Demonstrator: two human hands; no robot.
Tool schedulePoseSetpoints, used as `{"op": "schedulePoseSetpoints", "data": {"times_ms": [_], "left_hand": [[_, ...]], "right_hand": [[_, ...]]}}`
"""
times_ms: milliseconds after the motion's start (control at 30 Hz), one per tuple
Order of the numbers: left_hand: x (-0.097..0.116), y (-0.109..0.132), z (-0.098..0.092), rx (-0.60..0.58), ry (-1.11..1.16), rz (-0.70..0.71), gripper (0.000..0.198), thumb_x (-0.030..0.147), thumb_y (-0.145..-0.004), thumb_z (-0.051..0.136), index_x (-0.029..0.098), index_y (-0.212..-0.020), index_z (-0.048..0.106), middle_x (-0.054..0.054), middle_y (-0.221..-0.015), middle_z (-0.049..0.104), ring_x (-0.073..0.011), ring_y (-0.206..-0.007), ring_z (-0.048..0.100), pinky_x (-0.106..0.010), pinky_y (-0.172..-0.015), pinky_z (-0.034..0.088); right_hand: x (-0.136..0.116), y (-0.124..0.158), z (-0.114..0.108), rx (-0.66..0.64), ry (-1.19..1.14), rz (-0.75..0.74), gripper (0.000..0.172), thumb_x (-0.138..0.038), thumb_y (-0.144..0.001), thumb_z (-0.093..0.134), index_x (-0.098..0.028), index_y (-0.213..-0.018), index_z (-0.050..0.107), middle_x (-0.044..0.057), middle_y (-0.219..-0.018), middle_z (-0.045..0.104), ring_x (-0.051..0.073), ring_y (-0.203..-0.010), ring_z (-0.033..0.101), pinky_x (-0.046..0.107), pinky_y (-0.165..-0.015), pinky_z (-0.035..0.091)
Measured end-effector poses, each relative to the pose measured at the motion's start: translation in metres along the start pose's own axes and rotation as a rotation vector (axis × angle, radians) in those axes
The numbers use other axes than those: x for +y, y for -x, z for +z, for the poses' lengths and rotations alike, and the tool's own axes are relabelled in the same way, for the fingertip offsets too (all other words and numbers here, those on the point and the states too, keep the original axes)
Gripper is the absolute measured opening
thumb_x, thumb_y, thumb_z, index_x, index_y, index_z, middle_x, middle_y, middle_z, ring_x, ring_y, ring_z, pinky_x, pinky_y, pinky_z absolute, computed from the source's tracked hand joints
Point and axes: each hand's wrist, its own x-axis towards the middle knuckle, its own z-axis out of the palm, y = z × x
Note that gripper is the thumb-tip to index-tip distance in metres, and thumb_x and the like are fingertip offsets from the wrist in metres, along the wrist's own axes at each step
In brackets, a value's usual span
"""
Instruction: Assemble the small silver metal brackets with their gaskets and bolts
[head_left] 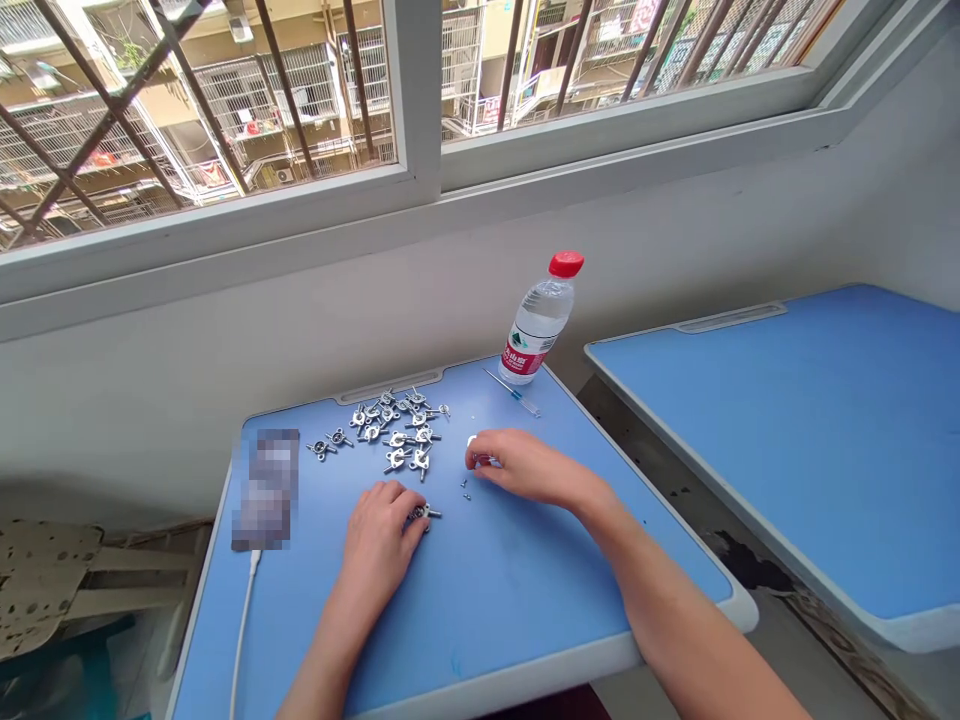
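Note:
My left hand point(384, 530) rests on the blue desk point(480, 610), fingers curled around a small silver metal fitting point(424, 513) whose tip pokes out to the right. My right hand point(517, 465) lies a little farther back, fingers pinched on a small whitish part point(474, 443) that I cannot make out. A few tiny dark screws point(465, 488) lie between the two hands. Behind them is a pile of several silver metal fittings point(394, 425).
A water bottle with a red cap point(541, 320) stands at the desk's far right corner, with a thin screwdriver point(511, 392) lying beside it. A blurred phone point(265, 488) with a white cable point(241, 630) lies at left. A second blue desk point(810, 440) stands to the right, a barred window behind.

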Motion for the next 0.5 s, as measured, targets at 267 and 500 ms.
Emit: {"op": "schedulePoseSetpoints", "data": {"times_ms": [267,500], "left_hand": [[0.002,0.002,-0.006,-0.016,0.068,-0.030,0.023,0.017,-0.088,0.068,0.021,-0.110,0.063,-0.003,-0.100,0.068,-0.0244,-0.097,0.062,-0.036,-0.082,0.047],[0.002,0.004,-0.006,-0.026,0.065,-0.034,0.014,0.015,-0.090,0.063,0.021,-0.102,0.064,-0.004,-0.100,0.067,-0.0242,-0.096,0.061,-0.035,-0.080,0.047]], "right_hand": [[-0.006,-0.006,0.008,-0.056,0.131,0.022,0.017,-0.012,-0.085,0.055,-0.020,-0.091,0.070,0.005,-0.097,0.070,0.019,-0.082,0.062,0.026,-0.064,0.035],[-0.006,-0.007,0.014,-0.040,0.178,0.019,0.015,-0.013,-0.087,0.056,-0.020,-0.091,0.069,0.004,-0.096,0.070,0.018,-0.081,0.063,0.026,-0.062,0.033]]}}
